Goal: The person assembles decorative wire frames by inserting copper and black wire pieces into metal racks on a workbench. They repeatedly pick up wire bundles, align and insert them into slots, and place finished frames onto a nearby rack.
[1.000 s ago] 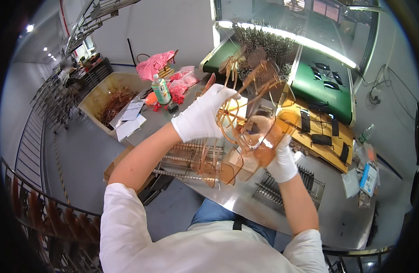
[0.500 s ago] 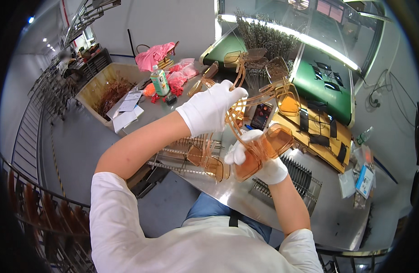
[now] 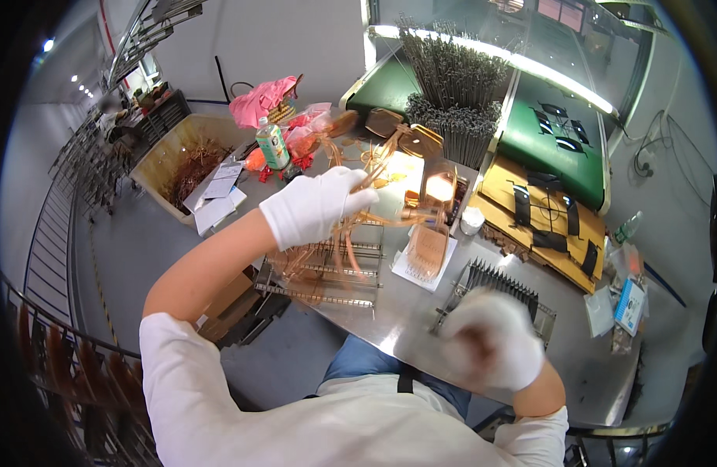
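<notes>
Left hand (image 3: 316,206), gloved, grip closed around copper wire bundle (image 3: 351,233) above wire rack (image 3: 327,272). Right hand (image 3: 491,350) blurred, nearer than rack; grip state indeterminate.

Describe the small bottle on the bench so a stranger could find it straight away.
Start at the shiny metal workbench and go to its far left corner, next to the tan bin of copper-coloured scrap. The bottle stands upright there, in front of a crumpled pink bag. It alone has a green label and white cap.
</notes>
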### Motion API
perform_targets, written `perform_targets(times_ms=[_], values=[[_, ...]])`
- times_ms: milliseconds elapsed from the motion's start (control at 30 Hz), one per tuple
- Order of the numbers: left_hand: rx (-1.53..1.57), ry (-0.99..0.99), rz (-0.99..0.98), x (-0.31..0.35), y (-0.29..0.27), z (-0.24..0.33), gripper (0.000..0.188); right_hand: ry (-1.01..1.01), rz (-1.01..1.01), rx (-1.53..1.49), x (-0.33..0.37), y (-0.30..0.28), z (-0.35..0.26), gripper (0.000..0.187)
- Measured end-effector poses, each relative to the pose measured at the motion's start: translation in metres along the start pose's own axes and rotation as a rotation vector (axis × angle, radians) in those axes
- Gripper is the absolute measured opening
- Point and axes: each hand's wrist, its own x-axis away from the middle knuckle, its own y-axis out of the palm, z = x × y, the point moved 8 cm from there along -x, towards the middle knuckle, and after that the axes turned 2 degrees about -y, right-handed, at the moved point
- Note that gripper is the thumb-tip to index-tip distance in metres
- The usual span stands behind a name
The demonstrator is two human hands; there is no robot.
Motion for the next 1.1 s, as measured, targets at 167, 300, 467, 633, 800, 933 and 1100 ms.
perform_targets(times_ms=[167,300,467,633,800,933,1100], values=[[-0.125,0.416,0.139,0.002,-0.025,0.058,0.037,0.559,0.428,-0.899,0.017,-0.048,0.137,0.044],[-0.173,0.569,0.157,0.008,-0.014,0.074,0.034,0.674,0.347,-1.302,0.009,0.025,0.164,0.091],[-0.303,0.651,0.116,0.021,-0.002,0.076,0.028,0.500,0.074,-1.269,-0.018,0.034,0.130,0.096],[-0.219,0.677,0.046,0.024,0.006,0.081,0.033,0.368,-0.214,-1.163,-0.026,0.039,0.117,0.077],[-0.120,0.781,0.016,0.041,0.029,0.081,0.033,0.161,-0.675,-0.225,-0.043,0.058,0.099,0.015],[-0.039,0.671,0.093,0.064,0.030,0.063,0.030,-0.180,-0.602,0.143,-0.068,-0.013,0.049,0.030],[-0.357,0.346,0.102,0.064,-0.025,-0.077,0.033,0.297,0.332,-0.310,0.035,-0.104,0.126,0.041]])
